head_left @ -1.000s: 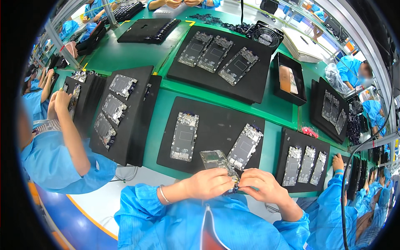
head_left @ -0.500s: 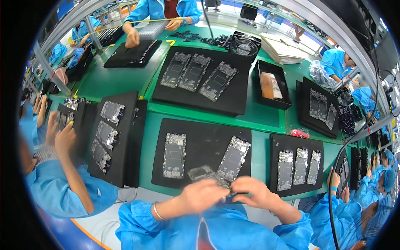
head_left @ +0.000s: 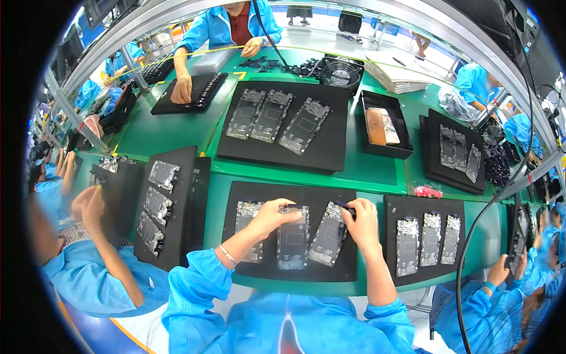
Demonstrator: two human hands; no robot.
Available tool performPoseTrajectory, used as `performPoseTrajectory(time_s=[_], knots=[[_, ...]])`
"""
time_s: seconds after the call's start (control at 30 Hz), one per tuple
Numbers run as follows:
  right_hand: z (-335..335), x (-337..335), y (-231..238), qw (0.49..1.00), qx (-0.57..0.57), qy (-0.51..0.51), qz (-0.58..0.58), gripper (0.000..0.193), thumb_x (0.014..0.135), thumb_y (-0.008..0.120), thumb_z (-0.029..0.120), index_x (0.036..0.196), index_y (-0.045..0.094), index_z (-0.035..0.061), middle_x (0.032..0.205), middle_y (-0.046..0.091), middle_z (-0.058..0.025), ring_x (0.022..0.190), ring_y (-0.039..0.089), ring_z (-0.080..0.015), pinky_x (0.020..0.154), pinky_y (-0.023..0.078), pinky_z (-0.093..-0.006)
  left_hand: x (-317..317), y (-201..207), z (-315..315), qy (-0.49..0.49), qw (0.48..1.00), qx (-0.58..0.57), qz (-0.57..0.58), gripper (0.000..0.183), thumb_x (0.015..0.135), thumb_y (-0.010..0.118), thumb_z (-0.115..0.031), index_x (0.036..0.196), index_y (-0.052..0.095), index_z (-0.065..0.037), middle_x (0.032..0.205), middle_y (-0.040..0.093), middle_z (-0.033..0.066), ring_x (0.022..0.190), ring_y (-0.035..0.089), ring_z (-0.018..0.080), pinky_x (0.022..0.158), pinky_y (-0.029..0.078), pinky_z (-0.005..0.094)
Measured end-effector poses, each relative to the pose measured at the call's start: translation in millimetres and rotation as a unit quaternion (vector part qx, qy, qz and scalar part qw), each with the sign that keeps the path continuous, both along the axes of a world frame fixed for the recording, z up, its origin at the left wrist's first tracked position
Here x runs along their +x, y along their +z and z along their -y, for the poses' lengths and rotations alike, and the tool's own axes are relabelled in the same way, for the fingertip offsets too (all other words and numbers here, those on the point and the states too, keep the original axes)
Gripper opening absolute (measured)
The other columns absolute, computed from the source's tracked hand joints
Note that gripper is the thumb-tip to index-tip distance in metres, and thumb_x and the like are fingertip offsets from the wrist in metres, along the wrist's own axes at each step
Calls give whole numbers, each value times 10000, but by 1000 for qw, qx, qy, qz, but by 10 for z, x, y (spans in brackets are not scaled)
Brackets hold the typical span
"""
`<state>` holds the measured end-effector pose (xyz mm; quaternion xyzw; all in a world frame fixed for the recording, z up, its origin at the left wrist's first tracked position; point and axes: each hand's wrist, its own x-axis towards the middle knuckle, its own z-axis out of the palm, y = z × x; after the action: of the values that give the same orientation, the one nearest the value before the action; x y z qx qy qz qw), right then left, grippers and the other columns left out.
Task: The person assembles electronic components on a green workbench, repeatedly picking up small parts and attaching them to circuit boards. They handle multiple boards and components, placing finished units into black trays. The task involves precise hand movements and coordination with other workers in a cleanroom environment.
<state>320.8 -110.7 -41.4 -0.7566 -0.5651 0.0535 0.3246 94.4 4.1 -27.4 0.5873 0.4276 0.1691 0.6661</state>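
On the black foam mat (head_left: 236, 270) before me lie three thin grey phone frames with circuit parts. My left hand (head_left: 272, 217) has its fingertips closed on the upper end of the middle phone frame (head_left: 293, 239), and its wrist passes over the left phone frame (head_left: 250, 224), hiding part of it. Toward the right, the tilted right phone frame (head_left: 326, 239) has its upper corner between the thumb and fingers of my right hand (head_left: 361, 221). Small dark parts show at that corner, partly hidden by the fingers.
Beyond the mat is another foam stack (head_left: 242, 147) with three phone frames, beside a black tray (head_left: 386, 150) and a fan (head_left: 342, 74). More loaded mats stand left (head_left: 186, 215) and right (head_left: 401, 203). A co-worker's hand (head_left: 181, 88) works across the table.
The phone frame that both hands held near my body now lies between the other two on the mat. My hands have moved forward and apart, the right one onto the right frame.
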Motion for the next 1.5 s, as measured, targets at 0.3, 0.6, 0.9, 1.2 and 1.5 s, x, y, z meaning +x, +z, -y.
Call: performPoseTrajectory(time_s=[0.3,0.6,0.9,1.2,1.5], knots=[[160,-186,599,974,41,44,-217,164,790,663,99,932,607,40,971,592,-107,866,598,-250,742,478,-336,337,367,377,-57,904,424,2,722,689,790,-158,1297,421,-31,1247,470,155,1121,475,281,920,421,383],[673,-407,818,868,100,77,-479,187,858,592,-6,1044,593,1,1044,583,-102,952,599,-165,833,490,-277,252,638,844,-58,919,385,66,389,767,705,-74,1125,553,-85,948,616,110,834,632,250,702,516,332],[911,-502,708,926,145,126,-326,161,826,581,-94,959,610,-7,965,606,-120,885,607,-154,732,496,-244,164,530,1143,-31,889,449,82,438,676,705,37,1073,558,-74,935,621,97,811,631,268,673,516,338],[899,-591,676,904,167,166,-356,246,791,597,-125,998,563,5,1027,559,-143,949,602,-206,804,524,-296,121,546,1150,5,844,522,122,393,656,695,54,1012,582,-68,909,633,93,837,638,268,688,543,340],[713,-495,930,934,137,263,-198,340,719,704,-26,1019,560,42,992,609,-132,936,601,-271,778,507,-340,-21,710,947,-74,735,664,119,331,692,633,-13,1016,562,-6,907,632,117,835,636,291,723,552,348]])
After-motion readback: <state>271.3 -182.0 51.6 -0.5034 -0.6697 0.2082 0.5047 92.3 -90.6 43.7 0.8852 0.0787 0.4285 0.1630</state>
